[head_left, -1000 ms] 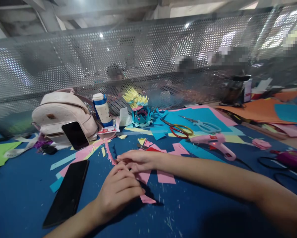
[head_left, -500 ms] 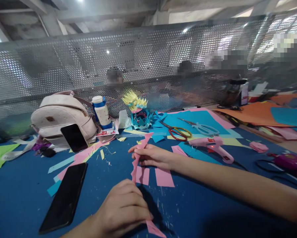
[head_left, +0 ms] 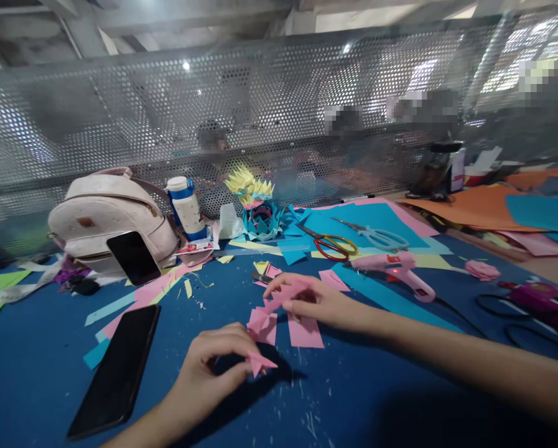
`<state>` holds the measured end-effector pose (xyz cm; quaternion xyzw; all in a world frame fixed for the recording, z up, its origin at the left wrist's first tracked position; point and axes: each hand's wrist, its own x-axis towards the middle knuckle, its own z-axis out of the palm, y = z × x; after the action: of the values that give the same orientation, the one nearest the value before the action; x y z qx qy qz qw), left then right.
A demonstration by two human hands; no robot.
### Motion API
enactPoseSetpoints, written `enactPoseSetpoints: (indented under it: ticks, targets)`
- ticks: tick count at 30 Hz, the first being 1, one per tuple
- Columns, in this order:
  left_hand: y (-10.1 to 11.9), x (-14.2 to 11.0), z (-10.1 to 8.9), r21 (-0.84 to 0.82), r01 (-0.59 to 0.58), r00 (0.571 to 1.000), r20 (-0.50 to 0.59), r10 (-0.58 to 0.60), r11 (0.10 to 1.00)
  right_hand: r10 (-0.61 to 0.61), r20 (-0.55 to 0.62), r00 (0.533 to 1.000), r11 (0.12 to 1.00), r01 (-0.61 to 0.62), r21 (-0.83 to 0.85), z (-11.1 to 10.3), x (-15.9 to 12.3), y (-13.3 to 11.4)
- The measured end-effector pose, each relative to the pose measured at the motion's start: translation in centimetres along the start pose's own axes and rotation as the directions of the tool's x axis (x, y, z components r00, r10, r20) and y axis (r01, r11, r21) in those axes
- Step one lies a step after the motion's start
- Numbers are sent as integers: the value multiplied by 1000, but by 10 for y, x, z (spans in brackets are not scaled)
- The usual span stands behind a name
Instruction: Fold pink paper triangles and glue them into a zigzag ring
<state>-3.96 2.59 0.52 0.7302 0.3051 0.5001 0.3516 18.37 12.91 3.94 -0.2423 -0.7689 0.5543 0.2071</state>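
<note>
A pink paper strip with a zigzag-cut edge (head_left: pixel 283 295) stretches between both hands above the blue table. My left hand (head_left: pixel 220 361) pinches its near end between thumb and fingers, the pointed tip sticking out to the right. Farther off, my right hand (head_left: pixel 313 302) is closed on the strip's other end. Beneath the strip lie two pink paper pieces, one of them a rectangle (head_left: pixel 305 331) below my right hand. Partly hidden behind the right fingers is a dark-bladed tool (head_left: pixel 261 277) on the table.
A pink glue gun (head_left: pixel 395 269) with a lit red light lies to the right, near red-and-yellow scissors (head_left: pixel 332 246) and light-blue scissors (head_left: pixel 376 235). Left are a black phone (head_left: pixel 115 373) and pale backpack (head_left: pixel 113 218). A blue-and-yellow paper flower (head_left: pixel 260 214) and bottle (head_left: pixel 186 208) stand at the back.
My left hand has turned, moved up and now pinches the strip's end. My right hand has shifted right, and the strip is bent where it ran straighter before.
</note>
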Motion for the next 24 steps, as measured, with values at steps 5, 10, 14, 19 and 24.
enactPoseSetpoints:
  ticks: [5, 10, 14, 19, 24]
  targets:
    - [-7, 0, -4, -65, 95, 993, -58, -99, 993, 31, 235, 972, 999, -40, 34, -3, -14, -8]
    - [-13, -2, -9, -95, 245, 965, -73, -252, 965, -45, 204, 978, 965, 95, -244, -10, -20, -15]
    - [-18, -3, -12, -67, 272, 953, -122, -279, 960, -146, 217, 965, 951, 198, -237, -11, -19, -7]
    - [-24, -2, -14, 14, 301, 941, -164, -295, 954, -213, 226, 951, 964, 241, -108, -3, -20, 3]
    - [-25, 1, -13, 81, 307, 945, -139, -295, 948, -321, 166, 932, 943, 330, -28, 1, -22, 13]
